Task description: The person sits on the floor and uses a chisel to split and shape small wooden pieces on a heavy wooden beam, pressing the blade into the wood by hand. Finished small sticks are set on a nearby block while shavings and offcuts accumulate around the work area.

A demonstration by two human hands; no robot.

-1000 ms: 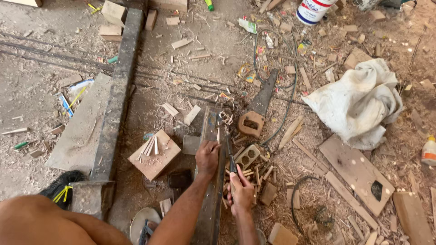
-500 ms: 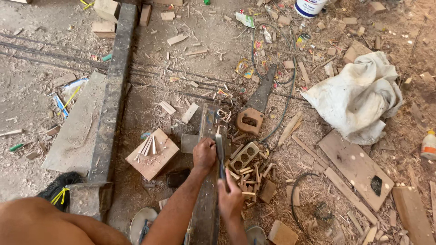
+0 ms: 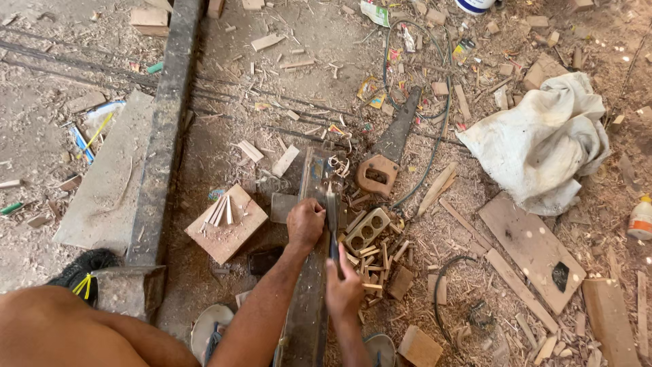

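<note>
Head view, lower centre of frame: left hand (image 3: pixel 305 223) fisted on a long dark wooden plank (image 3: pixel 307 299) lying on the sawdust-strewn floor (image 3: pixel 299 75); right hand (image 3: pixel 343 289) clamped round a slim dark-handled chisel (image 3: pixel 332 217), blade laid along plank's right edge. Wood-handled handsaw (image 3: pixel 384 153) just above; crumpled white cloth (image 3: pixel 543 143) at right; square wood block w/ thin slivers (image 3: pixel 226 221) left of hands.

- At the top edge, right of centre, you see the bottom of a white tub (image 3: pixel 474 5) with a dark blue band.
- At the far right edge a small white glue bottle (image 3: pixel 640 217) with an orange cap lies on the floor.
- Crumpled yellow wrappers (image 3: pixel 370 88) lie near the saw's tip.
- A green-and-white wrapper (image 3: pixel 375 12) sits at the top.
</note>
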